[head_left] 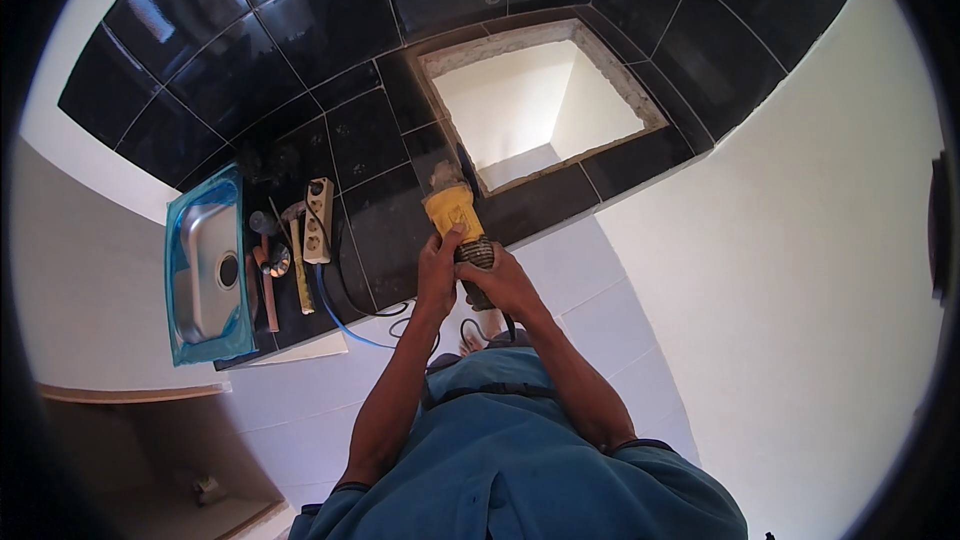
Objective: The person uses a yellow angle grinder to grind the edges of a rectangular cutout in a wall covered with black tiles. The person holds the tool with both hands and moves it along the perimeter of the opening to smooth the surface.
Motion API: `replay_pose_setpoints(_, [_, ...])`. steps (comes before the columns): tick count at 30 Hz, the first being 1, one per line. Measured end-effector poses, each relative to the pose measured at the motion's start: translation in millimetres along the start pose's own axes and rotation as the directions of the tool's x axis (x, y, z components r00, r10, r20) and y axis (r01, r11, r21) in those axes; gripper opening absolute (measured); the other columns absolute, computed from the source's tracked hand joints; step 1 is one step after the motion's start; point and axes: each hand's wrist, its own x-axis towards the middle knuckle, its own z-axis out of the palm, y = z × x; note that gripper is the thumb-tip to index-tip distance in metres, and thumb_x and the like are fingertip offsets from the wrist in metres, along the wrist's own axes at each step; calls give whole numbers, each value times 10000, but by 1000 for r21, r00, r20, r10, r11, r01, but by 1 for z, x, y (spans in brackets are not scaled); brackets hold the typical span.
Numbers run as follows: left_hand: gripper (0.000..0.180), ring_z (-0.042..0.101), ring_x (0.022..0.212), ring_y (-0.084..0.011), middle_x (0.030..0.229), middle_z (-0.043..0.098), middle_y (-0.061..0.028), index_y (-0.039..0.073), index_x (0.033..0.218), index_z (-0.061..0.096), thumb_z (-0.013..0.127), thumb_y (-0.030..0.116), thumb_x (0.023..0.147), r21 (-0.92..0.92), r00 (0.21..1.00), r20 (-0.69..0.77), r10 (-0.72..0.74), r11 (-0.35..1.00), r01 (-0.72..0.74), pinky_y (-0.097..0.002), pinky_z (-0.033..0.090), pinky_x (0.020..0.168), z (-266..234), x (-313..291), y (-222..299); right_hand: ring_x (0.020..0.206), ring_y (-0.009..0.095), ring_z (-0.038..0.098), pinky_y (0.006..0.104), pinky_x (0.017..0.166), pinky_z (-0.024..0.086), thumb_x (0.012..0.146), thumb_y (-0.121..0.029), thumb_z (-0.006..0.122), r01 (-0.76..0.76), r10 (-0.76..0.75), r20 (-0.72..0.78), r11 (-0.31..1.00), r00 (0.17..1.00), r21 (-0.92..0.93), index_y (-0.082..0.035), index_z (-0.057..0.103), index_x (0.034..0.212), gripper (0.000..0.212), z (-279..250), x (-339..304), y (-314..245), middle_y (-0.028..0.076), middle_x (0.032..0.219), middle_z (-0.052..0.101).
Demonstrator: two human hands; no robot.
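Far left on the black tiled tabletop (230, 70): stainless sink bowl (208, 262) in blue protective film, lying loose, not fitted. Just right of it, a clutter of small tools: a hammer (296, 260) with pale handle, a white power strip (319, 220) with a blue cable (345, 325) trailing off the near edge, plus some small items too blurred to name.

Centre: yellow angle grinder (452, 208), head pointing far, at the near-left corner of the square cutout (545, 100) in the tabletop. Cutout has rough pale edges, open white cavity below. Disc looks to sit at or touching the cutout's left edge; exact contact can't be told.

Left hand (436, 270) clenched around the grinder body from the left, thumb up on the yellow housing. Right hand (503, 280) clenched on the dark rear handle, just behind and right of the left hand. Both grips closed on the tool; the grinder extends away from both hands, its head farther than the knuckles.

Handling judgement: rigid tool, fairly heavy, front-weighted, likely to kick and vibrate, so two-handed hold on body and rear handle suits it. Keep fingers behind the guard. Tiles are hard, glossy, brittle at the cut edge.

Right: plain white wall (800, 240); white floor tiles (600, 310) below the near edge.
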Motion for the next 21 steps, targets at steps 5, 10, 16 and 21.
replay_pose_setpoints(5, [470, 679, 917, -156, 1073, 668, -97, -40, 1258, 580, 699, 326, 988, -10, 1000, 24, 4, 1000, -4, -303, 559, 801, 3, -4, 0, 882, 237, 730, 359, 768, 578, 784, -434, 809, 3, -3, -1, 1000, 1000, -5, 55, 606, 1156, 647, -1, 2, 7, 175, 1012, 725])
replay_pose_setpoints(10, [474, 674, 916, -153, 1073, 662, -94, -38, 1261, 574, 703, 325, 985, -3, 1000, 16, -3, 1000, 3, -304, 554, 808, 1, -5, -2, 875, 245, 730, 364, 768, 579, 783, -432, 806, 7, -7, -8, 1000, 1000, -4, 58, 606, 1154, 646, -1, -3, 5, 180, 1011, 725])
replay_pose_setpoints(16, [450, 679, 900, -160, 1056, 668, -97, -32, 1245, 567, 702, 304, 979, -29, 1000, 23, 1, 1000, -1, -307, 561, 799, -2, -4, -7, 867, 236, 728, 360, 764, 579, 786, -422, 806, -7, 7, -7, 1000, 1000, 6, 57, 609, 1150, 634, 0, -5, 7, 176, 1002, 726])
replay_pose_setpoints(21, [437, 687, 897, -167, 1051, 673, -96, -22, 1249, 566, 695, 298, 980, -7, 1000, 4, -6, 1000, 6, -311, 569, 791, -3, -4, -9, 862, 230, 728, 354, 756, 580, 786, -406, 814, 9, -9, -2, 1000, 1000, 22, 56, 606, 1159, 629, 0, -7, 6, 169, 997, 725])
